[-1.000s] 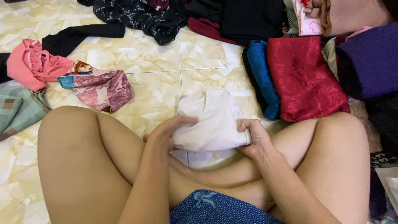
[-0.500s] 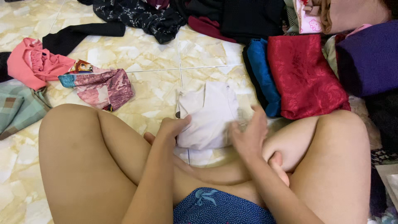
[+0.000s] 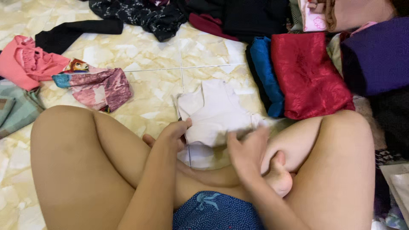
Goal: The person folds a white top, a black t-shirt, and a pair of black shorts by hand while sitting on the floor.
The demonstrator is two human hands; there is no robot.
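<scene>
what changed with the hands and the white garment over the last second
The right hand let go of the white garment's right edge, lifted off, and now hovers blurred over its lower right part. The left hand kept its pinch on the left edge. The garment stayed on the tiled floor, and the red folded cloth did not move.

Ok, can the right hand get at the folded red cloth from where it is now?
Probably yes. The right hand is over the white garment, open and holding nothing, and the folded red cloth lies just beyond the raised right knee. Only that knee partly stands between them; reaching over it looks feasible.
</scene>
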